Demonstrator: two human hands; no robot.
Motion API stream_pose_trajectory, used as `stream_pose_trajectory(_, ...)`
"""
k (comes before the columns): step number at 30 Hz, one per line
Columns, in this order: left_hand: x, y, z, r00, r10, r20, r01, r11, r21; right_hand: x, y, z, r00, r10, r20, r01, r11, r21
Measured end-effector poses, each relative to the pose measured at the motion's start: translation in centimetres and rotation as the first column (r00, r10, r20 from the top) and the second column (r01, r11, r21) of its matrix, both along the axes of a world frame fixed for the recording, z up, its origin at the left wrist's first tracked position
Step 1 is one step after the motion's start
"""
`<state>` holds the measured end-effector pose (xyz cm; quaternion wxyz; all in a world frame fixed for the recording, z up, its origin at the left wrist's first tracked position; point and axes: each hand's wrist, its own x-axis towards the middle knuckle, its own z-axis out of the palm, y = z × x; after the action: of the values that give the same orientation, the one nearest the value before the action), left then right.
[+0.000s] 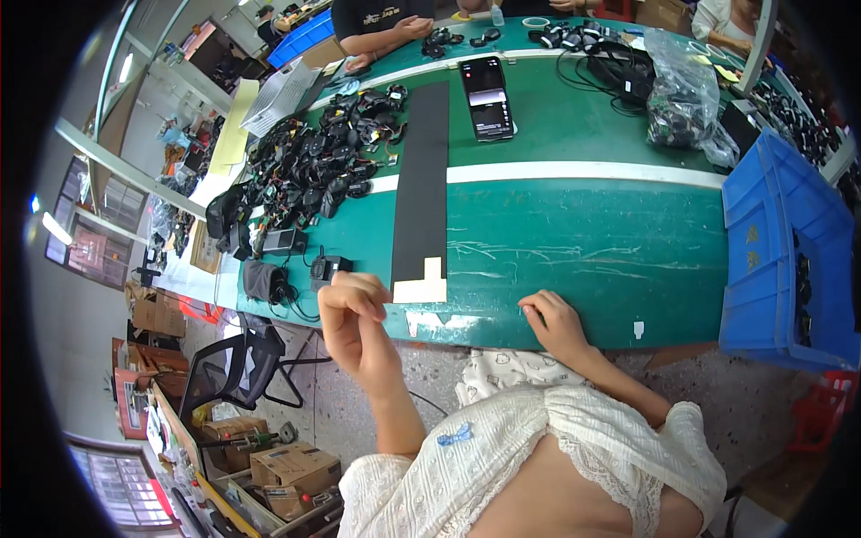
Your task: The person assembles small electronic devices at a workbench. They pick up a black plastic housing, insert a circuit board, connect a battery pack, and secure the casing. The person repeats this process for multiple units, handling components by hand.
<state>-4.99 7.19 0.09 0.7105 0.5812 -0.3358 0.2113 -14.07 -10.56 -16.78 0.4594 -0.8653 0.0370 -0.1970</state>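
Observation:
My left hand (357,325) is raised near the front edge of the green table, its fingers curled in toward the palm. Nothing shows in it. Just beyond it, a pale L-shaped piece of tape or paper (421,291) lies at the near end of a long black strip (421,179). My right hand (556,325) rests on the table's near edge, thumb apart from loosely bent fingers, holding nothing. To the left of the strip is a heap of small black devices with cables (314,152). A lit smartphone (486,100) stands farther back.
A blue plastic bin (758,242) is at the right edge, a clear plastic bag (682,90) behind it. A white basket (280,97) stands back left. Other people's hands (413,29) are across the table. A black mesh chair (238,363) and cardboard boxes (296,466) are at lower left.

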Motion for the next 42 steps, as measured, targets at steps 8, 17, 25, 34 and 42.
stream_pose_trajectory(8, 7.2, 3.1, -11.2, 0.693, 0.721, -0.025, -0.673, 0.658, 0.338, 7.7, 5.8, 0.1, 0.928, 0.347, 0.135, -0.314, 0.925, -0.215)
stream_pose_trajectory(17, 22.5, -1.0, -13.3, 0.579, 0.610, 0.541, -0.767, 0.183, 0.615, 14.3, 12.1, -3.4, 0.797, 0.575, 0.182, -0.467, 0.779, -0.417)
stream_pose_trajectory(25, 47.2, -4.1, -14.7, 0.826, -0.084, 0.558, -0.561, -0.014, 0.828, 14.1, 12.3, -2.8, 0.720, 0.672, 0.172, -0.625, 0.736, -0.260)
stream_pose_trajectory(34, 52.0, -8.3, -14.4, 0.968, -0.038, 0.247, -0.247, -0.306, 0.919, 14.7, 12.2, -3.0, 0.767, 0.632, 0.115, -0.630, 0.775, -0.053)
stream_pose_trajectory(42, 42.7, -6.9, -6.5, 0.941, 0.186, 0.283, -0.331, 0.323, 0.887, 14.5, 12.7, -3.3, 0.811, 0.566, 0.146, -0.569, 0.822, -0.028)
